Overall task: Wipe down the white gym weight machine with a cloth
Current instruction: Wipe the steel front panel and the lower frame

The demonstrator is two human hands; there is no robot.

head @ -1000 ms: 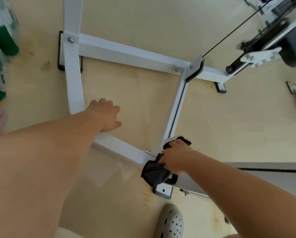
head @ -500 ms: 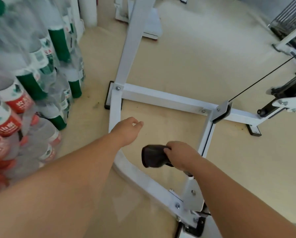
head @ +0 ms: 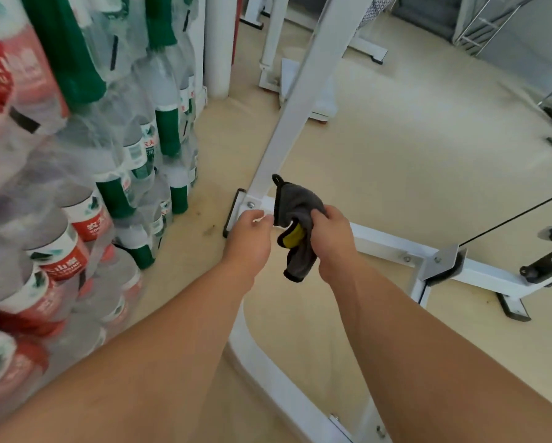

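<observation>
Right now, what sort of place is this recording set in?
Probably a gym or fitness room that doubles as storage. A white weight machine frame with a cable stands on a beige floor, beside stacked packs of bottled water.

Cloth [head: 295, 215]: soft napped fabric, dark grey, matt, with yellow patch and stitched black edging. Machine frame [head: 303, 91]: square metal tubing, smooth white painted finish, slight sheen; bare silvery bolt heads and grey metal bracket [head: 441, 262], dull. Cable [head: 517, 219]: thin, black. Floor [head: 396, 148]: smooth beige, low gloss, scuffed spots. Bottles [head: 114, 174]: clear plastic under glossy, crinkled shrink film, printed labels.
</observation>
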